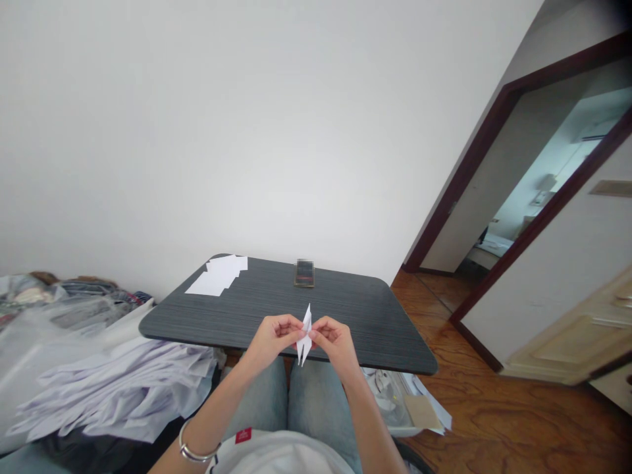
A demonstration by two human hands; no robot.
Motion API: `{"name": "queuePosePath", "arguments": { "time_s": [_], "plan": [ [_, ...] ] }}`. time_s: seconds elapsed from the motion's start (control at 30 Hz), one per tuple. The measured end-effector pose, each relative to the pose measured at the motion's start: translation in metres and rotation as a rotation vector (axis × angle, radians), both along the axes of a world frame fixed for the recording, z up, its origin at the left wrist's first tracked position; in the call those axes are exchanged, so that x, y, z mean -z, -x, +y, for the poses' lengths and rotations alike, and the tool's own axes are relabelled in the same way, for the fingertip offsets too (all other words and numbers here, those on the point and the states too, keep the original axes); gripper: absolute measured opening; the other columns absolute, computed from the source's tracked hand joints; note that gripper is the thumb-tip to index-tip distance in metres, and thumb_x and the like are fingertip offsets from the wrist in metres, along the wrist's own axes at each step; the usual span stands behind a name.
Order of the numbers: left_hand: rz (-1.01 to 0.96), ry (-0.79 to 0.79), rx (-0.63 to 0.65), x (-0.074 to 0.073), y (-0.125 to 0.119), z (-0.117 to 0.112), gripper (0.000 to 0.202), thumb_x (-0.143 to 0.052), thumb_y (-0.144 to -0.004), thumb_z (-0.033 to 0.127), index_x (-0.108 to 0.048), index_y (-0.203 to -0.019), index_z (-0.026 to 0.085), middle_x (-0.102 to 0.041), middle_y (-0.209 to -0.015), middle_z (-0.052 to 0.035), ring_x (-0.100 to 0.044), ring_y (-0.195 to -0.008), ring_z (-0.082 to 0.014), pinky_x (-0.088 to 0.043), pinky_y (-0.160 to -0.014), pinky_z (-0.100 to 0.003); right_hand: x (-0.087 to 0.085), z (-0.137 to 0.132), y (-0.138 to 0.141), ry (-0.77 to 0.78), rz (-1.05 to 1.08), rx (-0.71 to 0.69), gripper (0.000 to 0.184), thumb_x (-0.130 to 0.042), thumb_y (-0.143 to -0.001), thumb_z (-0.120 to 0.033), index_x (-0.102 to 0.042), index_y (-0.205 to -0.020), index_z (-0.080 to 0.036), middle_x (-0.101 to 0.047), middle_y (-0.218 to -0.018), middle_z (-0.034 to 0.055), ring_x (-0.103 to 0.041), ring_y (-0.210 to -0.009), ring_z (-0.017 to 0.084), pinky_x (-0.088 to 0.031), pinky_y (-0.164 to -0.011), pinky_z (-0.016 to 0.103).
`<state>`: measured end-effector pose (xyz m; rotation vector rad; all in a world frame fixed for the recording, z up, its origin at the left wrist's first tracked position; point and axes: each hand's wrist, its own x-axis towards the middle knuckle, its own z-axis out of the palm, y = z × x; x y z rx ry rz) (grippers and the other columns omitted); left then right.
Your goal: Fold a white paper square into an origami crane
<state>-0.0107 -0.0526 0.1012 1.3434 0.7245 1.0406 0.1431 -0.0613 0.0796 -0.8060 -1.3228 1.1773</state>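
Fingertips of left hand and right hand pinch folded paper from both sides, steadying its creases above the tabletop.

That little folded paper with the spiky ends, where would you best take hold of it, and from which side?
Probably at its middle, pinched flat from the left and the right. The folded paper stands upright, with one thin point above and two below, and these would likely bend under a grip. The left hand and right hand both pinch it at that middle, one from each side.
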Motion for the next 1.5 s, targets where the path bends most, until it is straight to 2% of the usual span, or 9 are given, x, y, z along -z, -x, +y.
{"name": "queuePosePath", "arguments": {
  "time_s": [0.4,0.53,0.67,0.8,0.9,1.07,1.2,1.37,1.5],
  "plan": [
    [-0.046,-0.042,0.038,0.004,-0.002,0.001,0.013,-0.064,-0.068,0.026,-0.065,-0.073,0.014,-0.064,-0.061,-0.0017,-0.058,-0.056,-0.0125,-0.045,-0.053,-0.021,-0.008,-0.005,0.004,-0.038,0.008,0.028,0.013,-0.067,-0.066,-0.026,-0.056,-0.064,-0.019,-0.053,-0.060,-0.0036,-0.051,-0.053,0.010,-0.045,-0.048,0.021],
    [-0.030,-0.087,-0.017,0.001,-0.002,0.001,0.012,-0.064,-0.066,0.024,-0.067,-0.067,0.013,-0.059,-0.059,-0.0011,-0.055,-0.054,-0.0118,-0.045,-0.052,-0.022,-0.008,-0.004,0.004,-0.035,0.038,-0.025,0.010,-0.066,-0.067,-0.025,-0.058,-0.067,-0.019,-0.052,-0.063,-0.0029,-0.053,-0.055,0.011,-0.045,-0.050,0.022],
    [0.016,-0.152,-0.060,0.001,-0.001,0.001,0.011,-0.062,-0.068,0.023,-0.069,-0.067,0.014,-0.057,-0.063,-0.0017,-0.055,-0.057,-0.0125,-0.047,-0.054,-0.024,-0.007,-0.001,0.004,-0.028,0.061,-0.040,0.009,-0.064,-0.068,-0.026,-0.059,-0.068,-0.019,-0.054,-0.064,-0.0022,-0.055,-0.057,0.012,-0.046,-0.051,0.023],
    [0.037,-0.176,-0.027,0.001,0.000,0.002,0.015,-0.059,-0.071,0.024,-0.069,-0.072,0.013,-0.057,-0.069,-0.0030,-0.057,-0.062,-0.0137,-0.048,-0.057,-0.025,-0.005,0.001,0.005,-0.037,0.081,-0.021,0.009,-0.064,-0.067,-0.026,-0.058,-0.066,-0.019,-0.056,-0.060,-0.0024,-0.054,-0.054,0.012,-0.045,-0.050,0.023],
    [0.038,-0.162,-0.011,0.001,0.000,0.001,0.018,-0.058,-0.071,0.027,-0.068,-0.073,0.012,-0.058,-0.069,-0.0035,-0.057,-0.062,-0.0140,-0.047,-0.056,-0.024,-0.003,0.002,0.006,-0.029,0.075,-0.003,0.009,-0.063,-0.067,-0.024,-0.057,-0.065,-0.018,-0.056,-0.058,-0.0026,-0.053,-0.052,0.011,-0.045,-0.049,0.022],
    [0.092,-0.088,-0.109,0.003,-0.003,0.002,0.015,-0.066,-0.063,0.025,-0.064,-0.064,0.010,-0.061,-0.061,-0.0017,-0.056,-0.055,-0.0123,-0.046,-0.055,-0.023,0.000,0.002,0.008,-0.053,0.085,0.011,0.009,-0.062,-0.068,-0.023,-0.055,-0.068,-0.018,-0.054,-0.056,-0.0041,-0.050,-0.049,0.010,-0.043,-0.048,0.020],
    [0.080,-0.037,-0.105,0.005,-0.005,0.004,0.015,-0.068,-0.061,0.024,-0.061,-0.064,0.011,-0.062,-0.059,-0.0009,-0.057,-0.054,-0.0121,-0.045,-0.054,-0.022,0.002,0.003,0.008,-0.054,0.111,0.003,0.011,-0.063,-0.067,-0.023,-0.055,-0.075,-0.019,-0.053,-0.056,-0.0048,-0.049,-0.047,0.009,-0.043,-0.047,0.019],
    [0.068,-0.038,-0.096,0.007,-0.004,0.005,0.015,-0.066,-0.062,0.024,-0.058,-0.065,0.011,-0.060,-0.058,0.0000,-0.055,-0.054,-0.0110,-0.044,-0.053,-0.022,0.005,0.004,0.009,0.010,0.125,0.019,0.017,-0.058,-0.072,-0.031,-0.055,-0.083,-0.019,-0.056,-0.059,-0.0039,-0.054,-0.049,0.010,-0.045,-0.046,0.021],
    [0.103,-0.082,-0.127,0.008,-0.004,0.005,0.017,-0.066,-0.062,0.024,-0.054,-0.064,0.012,-0.058,-0.057,0.0012,-0.054,-0.053,-0.0100,-0.043,-0.051,-0.021,0.009,0.005,0.009,0.073,0.064,0.057,0.019,-0.062,-0.070,-0.033,-0.055,-0.077,-0.017,-0.059,-0.056,-0.0031,-0.053,-0.045,0.009,-0.044,-0.044,0.020]
  ]
}}
